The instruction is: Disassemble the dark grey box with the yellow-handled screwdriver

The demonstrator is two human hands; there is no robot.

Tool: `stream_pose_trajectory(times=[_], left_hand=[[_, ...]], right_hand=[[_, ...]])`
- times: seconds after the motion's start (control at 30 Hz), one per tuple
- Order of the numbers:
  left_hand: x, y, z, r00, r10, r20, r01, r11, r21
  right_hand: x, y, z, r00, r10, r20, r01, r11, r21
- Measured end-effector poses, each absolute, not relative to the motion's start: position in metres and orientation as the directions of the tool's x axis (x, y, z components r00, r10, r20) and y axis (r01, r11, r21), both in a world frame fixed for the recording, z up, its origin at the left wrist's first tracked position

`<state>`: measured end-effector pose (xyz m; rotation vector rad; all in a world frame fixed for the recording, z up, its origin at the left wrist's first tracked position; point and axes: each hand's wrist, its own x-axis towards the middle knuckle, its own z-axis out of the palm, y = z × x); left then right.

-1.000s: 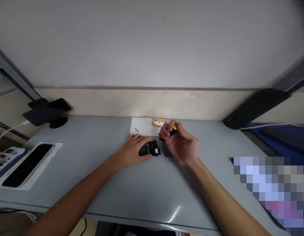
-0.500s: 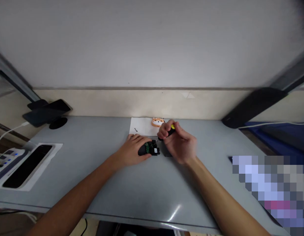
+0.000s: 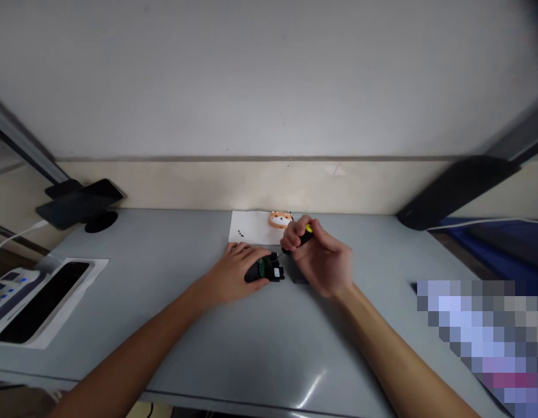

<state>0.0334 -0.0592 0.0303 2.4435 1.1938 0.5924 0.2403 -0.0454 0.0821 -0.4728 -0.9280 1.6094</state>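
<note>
A black computer mouse point(image 3: 253, 273) lies opened on the desk, its green circuit board showing. My left hand point(image 3: 234, 270) is closed over it, thumb on the near side and fingers on the far side. In my right hand point(image 3: 321, 255) is a screwdriver point(image 3: 304, 237) with a black and yellow handle, its thin shaft slanting down to the mouse's inside; whether the tip touches a screw is too small to tell. A dark flat piece point(image 3: 298, 276) lies under my right hand, partly hidden. Several tiny dark bits, like screws point(image 3: 240, 234), rest on white paper point(image 3: 255, 223).
An orange and white animal-face case point(image 3: 280, 219) sits on the paper. At left are a phone point(image 3: 46, 302) on a white sheet, a power strip point(image 3: 11, 287) and a device on a stand point(image 3: 83, 200). A black post base point(image 3: 425, 212) stands at right, beside a blurred-out patch point(image 3: 481, 337).
The view has shifted slightly, so everything sits a little lower. Both hands keep their grip on the mouse and the screwdriver; little else differs.
</note>
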Motion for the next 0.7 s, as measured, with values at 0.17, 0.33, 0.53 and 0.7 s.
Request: stream_pose_trajectory(times=[0.17,0.33,0.53,0.7], left_hand=[[0.0328,-0.0600,0.0304,0.559,0.805,0.200,0.659,-0.577,0.482],[0.0328,-0.0590,0.0283,0.561,0.801,0.210,0.654,-0.584,0.480],[0.0336,-0.0586,0.0288,0.556,0.807,0.199,0.663,-0.575,0.479],[0.0340,-0.0593,0.0320,0.560,0.805,0.196,0.659,-0.576,0.483]], right_hand=[[0.2422,-0.0453,0.0828,-0.222,0.959,0.176,-0.613,0.003,-0.790],[0.2365,-0.0489,0.0826,-0.222,0.954,0.199,-0.633,0.014,-0.774],[0.2343,-0.0520,0.0869,-0.210,0.959,0.193,-0.611,0.026,-0.791],[0.2354,-0.0515,0.0867,-0.201,0.958,0.204,-0.585,0.050,-0.809]])
